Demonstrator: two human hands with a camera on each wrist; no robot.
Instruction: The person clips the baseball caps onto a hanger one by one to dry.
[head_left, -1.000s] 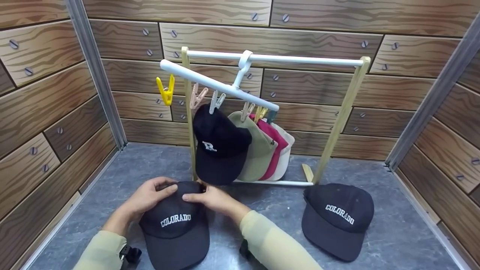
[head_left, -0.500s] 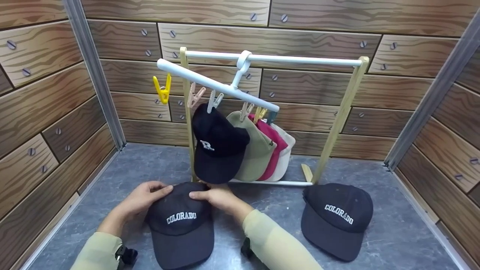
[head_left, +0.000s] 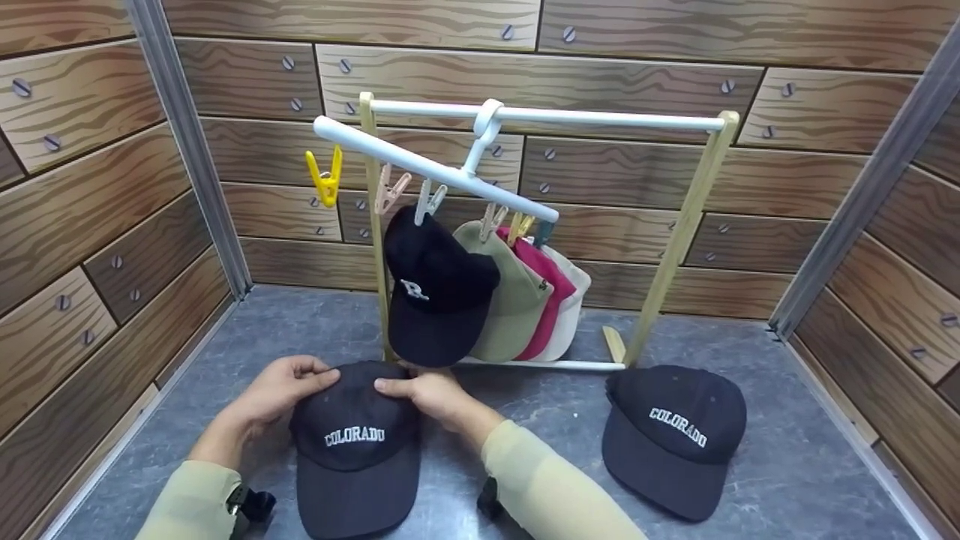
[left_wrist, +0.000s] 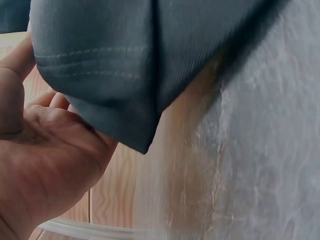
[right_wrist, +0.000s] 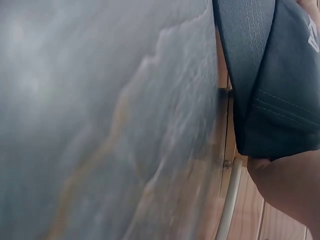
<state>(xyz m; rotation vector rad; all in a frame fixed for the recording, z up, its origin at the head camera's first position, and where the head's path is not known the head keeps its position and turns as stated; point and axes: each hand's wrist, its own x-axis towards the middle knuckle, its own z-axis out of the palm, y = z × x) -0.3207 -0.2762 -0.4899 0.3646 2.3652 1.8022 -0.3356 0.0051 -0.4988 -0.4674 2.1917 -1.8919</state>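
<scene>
A black baseball cap (head_left: 356,409) with white COLORADO lettering faces front at the lower left of the head view, brim toward me. My left hand (head_left: 279,391) grips the left side of its crown, thumb on the front and fingers behind. On the other side, my right hand (head_left: 441,397) pinches the crown likewise, its fingers hidden behind the fabric. In the left wrist view the cap's stitched edge (left_wrist: 100,60) hangs beside my palm (left_wrist: 55,155). The right wrist view has the cap's side (right_wrist: 280,107) lying along my right hand (right_wrist: 292,187).
A rack (head_left: 600,118) holds a tilted white hanger (head_left: 405,159) with several clothespins. From it hang a black cap (head_left: 439,334), a khaki cap (head_left: 510,315), a pink cap (head_left: 534,262) and a white cap (head_left: 568,322). One yellow clothespin (head_left: 327,184) hangs bare. Another COLORADO cap (head_left: 679,405) lies right.
Both hands shifted the cap slightly right, then a little back left and up, and it now stands straighter. The hands keep their hold; the hanging caps barely moved.
</scene>
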